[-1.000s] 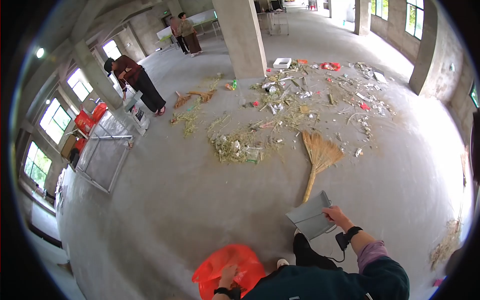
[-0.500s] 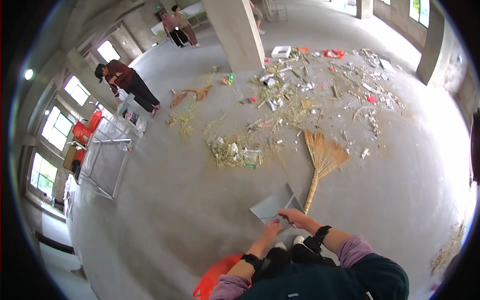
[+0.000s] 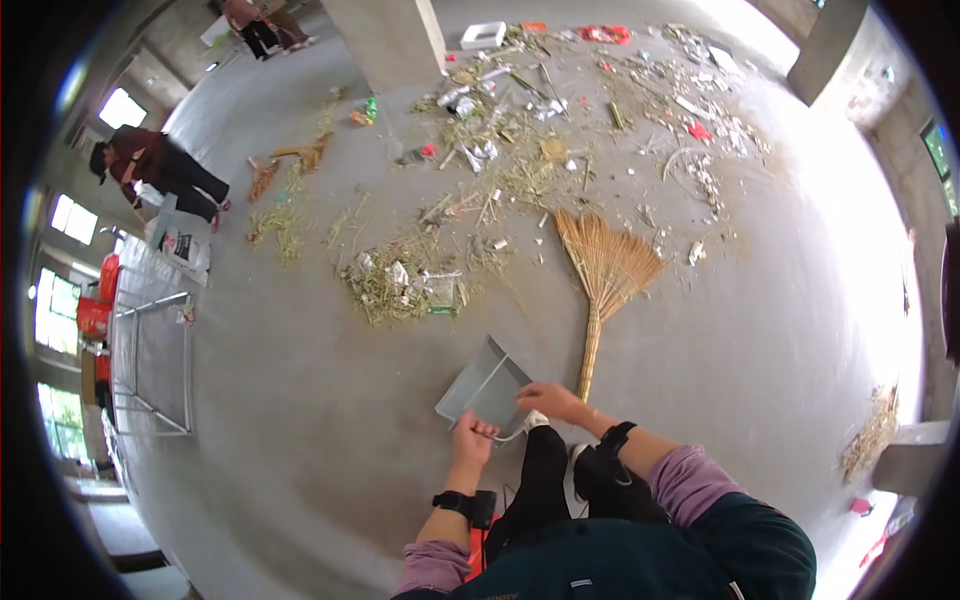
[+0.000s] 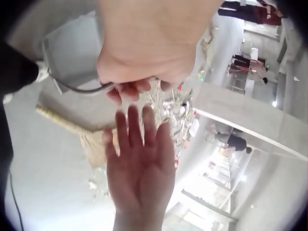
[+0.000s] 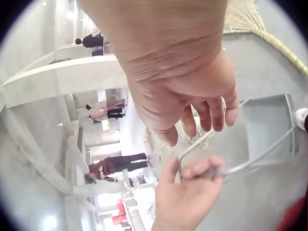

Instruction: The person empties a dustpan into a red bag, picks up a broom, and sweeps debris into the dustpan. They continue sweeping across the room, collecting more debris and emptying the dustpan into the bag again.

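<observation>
My left hand [image 3: 470, 442] grips the bent metal handle [image 5: 250, 161] of a grey dustpan [image 3: 487, 388], which hangs in front of my feet. In the left wrist view the dustpan [image 4: 74, 50] shows at the upper left. Just right of that handle is my right hand [image 3: 558, 402], holding nothing. Its palm and spread fingers [image 4: 135, 126] face the left wrist camera. A straw broom [image 3: 605, 265] lies on the floor beyond my right hand, its stick pointing back toward me.
A heap of straw and litter [image 3: 400, 280] lies ahead, with more scattered rubbish [image 3: 560, 150] farther off. A red bag [image 3: 475, 552] shows partly behind my left wrist. At the left, a person [image 3: 160, 170] bends over a white sack [image 3: 185, 250] near a metal frame [image 3: 150, 365]. A pillar [image 3: 385, 40] stands behind.
My left hand has come out of the red bag and taken the dustpan's handle. My right hand has let go of the dustpan, which has moved left. The head view has turned downward.
</observation>
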Tool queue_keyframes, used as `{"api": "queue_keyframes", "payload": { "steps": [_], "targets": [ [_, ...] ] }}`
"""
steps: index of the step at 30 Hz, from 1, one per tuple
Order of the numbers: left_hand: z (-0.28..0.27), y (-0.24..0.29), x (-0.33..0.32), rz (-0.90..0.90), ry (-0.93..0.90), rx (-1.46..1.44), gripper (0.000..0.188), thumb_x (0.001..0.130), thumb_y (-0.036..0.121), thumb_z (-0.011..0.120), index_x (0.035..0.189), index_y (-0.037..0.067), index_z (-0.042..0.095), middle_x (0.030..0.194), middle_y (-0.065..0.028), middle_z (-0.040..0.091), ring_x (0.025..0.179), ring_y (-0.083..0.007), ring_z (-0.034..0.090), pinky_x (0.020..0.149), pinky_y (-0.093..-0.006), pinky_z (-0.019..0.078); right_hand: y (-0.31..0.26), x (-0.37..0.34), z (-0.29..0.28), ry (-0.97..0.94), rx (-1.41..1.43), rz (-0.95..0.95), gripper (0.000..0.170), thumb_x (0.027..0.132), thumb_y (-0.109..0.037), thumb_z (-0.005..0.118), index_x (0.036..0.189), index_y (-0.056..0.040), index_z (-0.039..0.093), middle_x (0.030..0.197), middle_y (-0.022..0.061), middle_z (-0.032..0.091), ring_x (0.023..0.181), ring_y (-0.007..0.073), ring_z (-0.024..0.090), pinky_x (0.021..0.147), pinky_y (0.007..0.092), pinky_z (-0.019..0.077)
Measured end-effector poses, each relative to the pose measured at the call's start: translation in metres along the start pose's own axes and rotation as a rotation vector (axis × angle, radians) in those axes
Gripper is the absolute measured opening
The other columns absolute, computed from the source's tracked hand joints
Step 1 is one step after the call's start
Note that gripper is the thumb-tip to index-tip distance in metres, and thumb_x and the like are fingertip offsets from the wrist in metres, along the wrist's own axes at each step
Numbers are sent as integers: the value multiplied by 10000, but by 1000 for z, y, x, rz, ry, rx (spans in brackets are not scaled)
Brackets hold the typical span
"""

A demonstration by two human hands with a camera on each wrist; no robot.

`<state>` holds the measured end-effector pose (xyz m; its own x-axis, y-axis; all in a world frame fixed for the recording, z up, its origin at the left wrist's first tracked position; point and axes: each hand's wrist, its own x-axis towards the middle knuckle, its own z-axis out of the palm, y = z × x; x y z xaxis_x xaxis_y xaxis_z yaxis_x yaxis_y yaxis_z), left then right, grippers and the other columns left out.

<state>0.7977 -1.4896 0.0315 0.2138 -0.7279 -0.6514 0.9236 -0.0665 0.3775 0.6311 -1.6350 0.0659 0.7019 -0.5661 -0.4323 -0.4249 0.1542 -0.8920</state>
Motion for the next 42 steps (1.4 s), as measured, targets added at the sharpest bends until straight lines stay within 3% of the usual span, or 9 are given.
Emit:
{"api": "queue_keyframes", "payload": {
  "steps": [2,4,7,11,20,28,32,36,42],
  "targets": [
    [5,23,-3,20,243,47,432,861,360,497,552,144,285,496,-8,310,485,-162,342,552,-367,375,45,18,-28,89,392,356,185,807,-224,557,862,-58,614,798,29,595,727,132,571,620,258,462],
    [1,43,-4,6,274,77,450,864,398,480,545,145,288,486,-3,305,477,-163,343,548,-362,372,103,19,-61,214,613,546,252,800,-196,542,968,-18,597,855,71,612,686,175,595,599,285,497],
    [2,59,1,-12,322,104,485,865,466,451,539,145,291,474,-1,298,469,-164,346,537,-349,365,182,5,-97,423,286,692,220,765,-162,516,871,2,617,746,100,623,598,182,602,544,299,492],
    [-5,52,19,-61,357,174,524,861,524,422,530,142,284,472,-7,296,466,-162,344,519,-328,355,251,-8,-117,300,-102,721,193,737,-138,518,827,17,590,668,81,597,545,160,571,443,272,448],
    [-61,30,53,-67,542,412,502,870,423,460,506,155,242,453,-3,285,449,-147,317,479,-292,301,353,45,-102,242,-37,792,218,722,-161,487,759,23,597,574,108,602,520,191,607,555,311,491],
    [-48,44,79,162,631,662,434,874,310,419,517,128,252,472,-17,297,459,-142,306,481,-279,290,448,96,-82,343,-291,701,290,711,-197,523,892,20,591,905,239,602,920,376,560,784,401,449],
    [-36,23,98,451,735,811,384,875,260,354,534,102,272,494,-22,300,472,-137,308,495,-269,298,466,115,-80,304,-276,877,527,702,-258,571,1137,26,479,1068,245,554,1044,366,510,876,378,411],
    [-49,23,95,509,769,839,382,880,250,329,535,98,265,497,-27,300,473,-139,305,486,-270,290,493,130,-69,292,-288,904,744,693,-318,612,1246,86,322,1108,265,523,1095,344,489,912,366,389],
    [-39,19,104,520,741,825,399,887,277,313,531,106,256,481,-36,295,469,-137,279,489,-276,271,516,154,-44,406,42,829,674,678,-212,666,1206,81,367,1005,205,573,908,275,586,774,321,462]
  ]
}}
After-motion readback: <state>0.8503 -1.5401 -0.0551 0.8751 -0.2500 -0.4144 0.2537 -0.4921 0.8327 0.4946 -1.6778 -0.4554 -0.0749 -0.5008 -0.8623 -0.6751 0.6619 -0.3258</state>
